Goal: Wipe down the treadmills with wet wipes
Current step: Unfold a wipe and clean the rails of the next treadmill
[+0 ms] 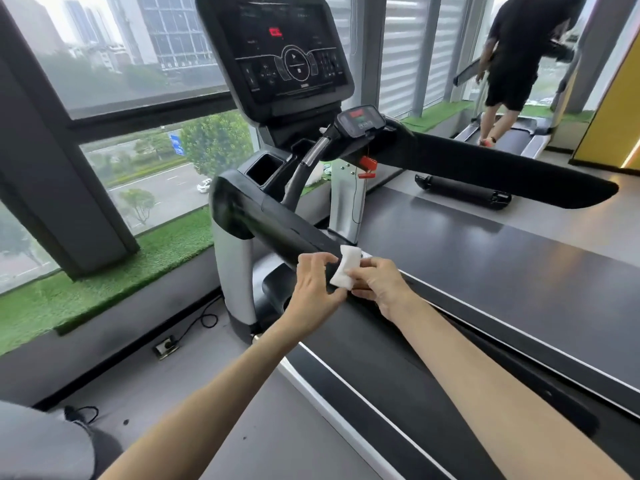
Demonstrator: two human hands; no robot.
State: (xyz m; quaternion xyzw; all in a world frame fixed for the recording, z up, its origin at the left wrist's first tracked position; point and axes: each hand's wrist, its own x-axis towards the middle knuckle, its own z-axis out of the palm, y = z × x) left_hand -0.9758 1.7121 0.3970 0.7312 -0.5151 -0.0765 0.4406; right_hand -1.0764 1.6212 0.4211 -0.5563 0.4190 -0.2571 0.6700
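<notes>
No words are clear enough to read. The treadmill screen (277, 46) shows blurry red numbers (276, 31) and a play arrow (293, 56).

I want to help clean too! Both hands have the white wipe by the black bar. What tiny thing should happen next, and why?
Probably lay the wipe flat on the black handrail and slide it along. The left hand and right hand pinch it right at that rail, bunched small.
</notes>
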